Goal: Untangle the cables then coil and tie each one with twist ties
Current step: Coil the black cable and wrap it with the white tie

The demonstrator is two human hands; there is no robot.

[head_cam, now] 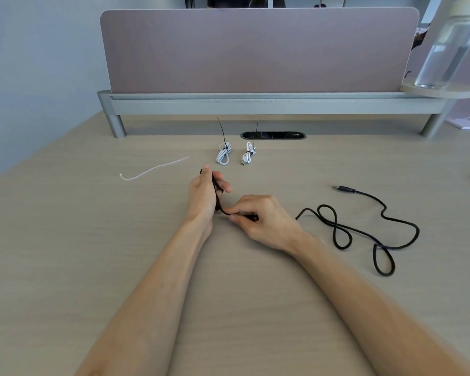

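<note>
Pale wood-grain laminate covers the table (65,253), which fills the lower frame. Across the top a mauve divider panel (255,50) stands on a grey rail (255,104), with a dark cable port (273,135) set in the table just below. A clear bottle (442,50) stands on a round shelf (445,93) at upper right. Near the port lie the left white cable (223,156) and the right white cable (248,156), each coiled and bound with a black tie. A loose white tie (152,168) lies at mid left. At centre the left hand (204,196) grips turns of the black cable (364,232), fingers (224,185) curled round them. The right hand (263,221) pinches the strand just beside, hiding part of it. The remaining length sprawls in loops at the right, ending in the USB plug (342,189).
</note>
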